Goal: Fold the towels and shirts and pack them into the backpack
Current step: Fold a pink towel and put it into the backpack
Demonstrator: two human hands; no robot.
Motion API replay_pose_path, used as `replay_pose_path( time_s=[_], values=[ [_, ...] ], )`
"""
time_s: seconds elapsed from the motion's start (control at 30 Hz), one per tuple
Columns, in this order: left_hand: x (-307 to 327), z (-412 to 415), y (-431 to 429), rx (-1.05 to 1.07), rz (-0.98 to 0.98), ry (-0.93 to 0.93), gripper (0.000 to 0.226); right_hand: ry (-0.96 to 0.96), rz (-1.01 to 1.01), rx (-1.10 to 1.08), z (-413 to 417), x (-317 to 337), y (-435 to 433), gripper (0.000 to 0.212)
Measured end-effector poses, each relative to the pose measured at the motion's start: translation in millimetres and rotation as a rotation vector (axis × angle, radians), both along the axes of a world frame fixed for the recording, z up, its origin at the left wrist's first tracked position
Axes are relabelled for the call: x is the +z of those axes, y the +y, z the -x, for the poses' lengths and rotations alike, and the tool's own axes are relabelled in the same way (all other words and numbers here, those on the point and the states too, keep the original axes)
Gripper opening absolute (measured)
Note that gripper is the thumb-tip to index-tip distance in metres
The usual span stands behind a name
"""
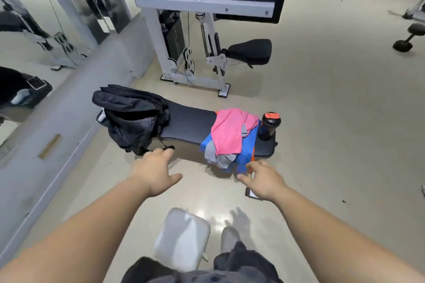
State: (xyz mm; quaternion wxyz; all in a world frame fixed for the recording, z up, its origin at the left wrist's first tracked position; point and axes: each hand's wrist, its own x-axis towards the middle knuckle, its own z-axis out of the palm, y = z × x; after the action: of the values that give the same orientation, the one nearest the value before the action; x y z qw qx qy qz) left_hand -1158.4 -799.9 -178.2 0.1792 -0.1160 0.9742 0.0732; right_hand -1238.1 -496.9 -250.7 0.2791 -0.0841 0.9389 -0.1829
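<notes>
A black backpack (pixel 131 117) lies on the left end of a black padded bench (pixel 190 125). On the bench's right part sits a heap of clothes: a pink cloth (pixel 230 131) on top, a blue one (pixel 247 151) under it, grey cloth (pixel 218 156) hanging over the near edge. My left hand (pixel 154 172) reaches forward, fingers apart, just short of the backpack's strap. My right hand (pixel 262 179) is stretched out with spread fingers, close to the blue cloth's hanging edge. Both hands hold nothing.
A dark shaker bottle with a red lid (pixel 269 126) stands on the bench's right end. A white weight machine (pixel 195 30) rises behind the bench. A mirror wall (pixel 34 41) runs along the left. A phone (pixel 253 194) lies on the floor under my right hand. Dumbbells (pixel 409 37) lie far right.
</notes>
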Motion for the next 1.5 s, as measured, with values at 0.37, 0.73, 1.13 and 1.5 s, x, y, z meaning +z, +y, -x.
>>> replay_pose_path(
  time_s=[0.37, 0.73, 1.13, 1.5],
  values=[
    [-105, 218, -84, -0.234, -0.055, -0.214, 0.063, -0.112, 0.036, -0.215, 136, -86, -80, 0.059],
    [-211, 395, -138, -0.484, -0.278, -0.251, 0.064, -0.093, -0.029, -0.404, 234, -158, -203, 0.050],
    [-463, 468, -104, -0.830, -0.286, -0.074, 0.069, 0.228, -0.228, -0.065, 299, -370, -191, 0.065],
    [-568, 499, -81, -0.976, -0.496, 0.505, 0.032, 0.494, -0.036, -0.173, 279, -438, -195, 0.078]
  ],
)
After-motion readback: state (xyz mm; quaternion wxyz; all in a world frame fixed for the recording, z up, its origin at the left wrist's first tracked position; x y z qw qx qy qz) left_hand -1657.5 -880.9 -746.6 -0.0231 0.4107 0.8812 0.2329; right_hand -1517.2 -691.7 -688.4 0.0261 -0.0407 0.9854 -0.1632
